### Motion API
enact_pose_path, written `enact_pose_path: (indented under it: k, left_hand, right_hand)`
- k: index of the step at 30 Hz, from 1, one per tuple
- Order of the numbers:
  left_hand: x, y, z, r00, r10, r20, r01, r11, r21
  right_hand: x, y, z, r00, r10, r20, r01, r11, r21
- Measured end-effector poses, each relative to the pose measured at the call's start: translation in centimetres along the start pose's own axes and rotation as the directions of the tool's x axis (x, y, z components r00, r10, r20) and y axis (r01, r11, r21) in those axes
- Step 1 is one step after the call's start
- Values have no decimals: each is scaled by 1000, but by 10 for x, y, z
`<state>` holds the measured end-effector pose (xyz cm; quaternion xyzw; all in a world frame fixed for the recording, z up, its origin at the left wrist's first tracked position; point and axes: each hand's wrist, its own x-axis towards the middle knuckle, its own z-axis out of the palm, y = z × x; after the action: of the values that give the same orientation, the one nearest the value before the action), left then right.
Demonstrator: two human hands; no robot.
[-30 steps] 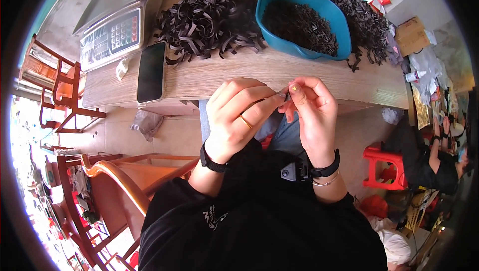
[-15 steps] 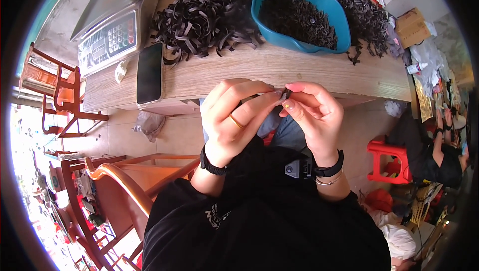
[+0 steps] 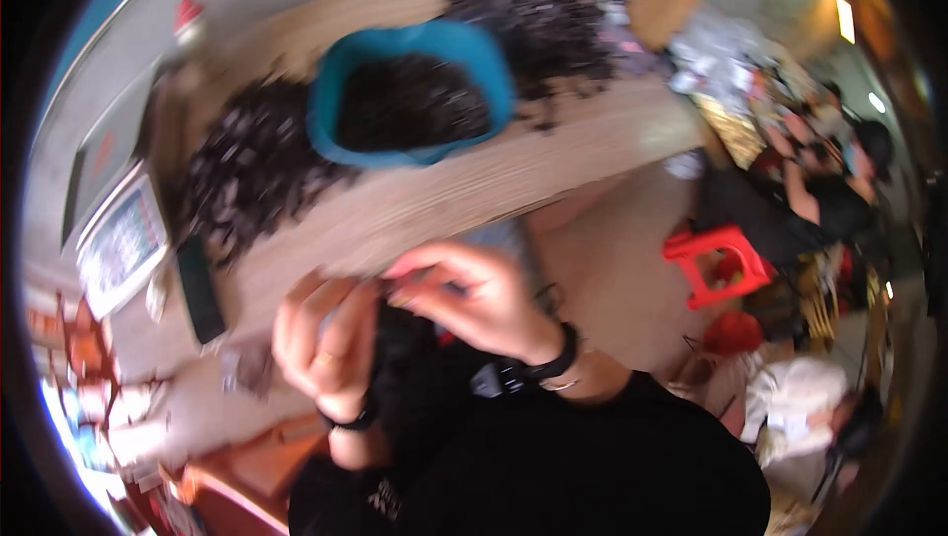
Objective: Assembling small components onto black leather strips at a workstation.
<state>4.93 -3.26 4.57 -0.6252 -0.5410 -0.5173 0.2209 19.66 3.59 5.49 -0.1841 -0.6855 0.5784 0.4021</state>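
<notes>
The picture is blurred by motion. My left hand [image 3: 326, 344] and my right hand [image 3: 474, 299] are held together in front of my chest, fingertips meeting around a small dark piece [image 3: 387, 291] that I can barely make out. Beyond them lies a wooden table [image 3: 444, 200] with a blue bowl [image 3: 326, 131] full of dark strips. A heap of black strips [image 3: 247, 176] lies to the bowl's left, another heap [image 3: 543, 28] behind it to the right.
A weighing scale [image 3: 118, 240] and a black phone [image 3: 200, 289] lie at the table's left end. A red stool [image 3: 716, 260] stands on the floor to the right, with another person [image 3: 820, 191] seated beyond it. Orange chairs [image 3: 99, 368] are at the lower left.
The view has swung sharply and tilted, so the table and bowl now sit to the upper left and the right side of the room shows. My hands stay together, pinching the small piece.
</notes>
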Motion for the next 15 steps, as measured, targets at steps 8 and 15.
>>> enact_pose_path:
  k: [8,15]
  left_hand:
    - [-9,0,5,993,-97,70,102,993,-63]
    - [-7,0,4,991,-50,125,63,993,-97]
  right_hand:
    - [0,12,0,1000,-2,10,2,999,52]
    - [-3,11,-3,993,104,55,-114,968,224]
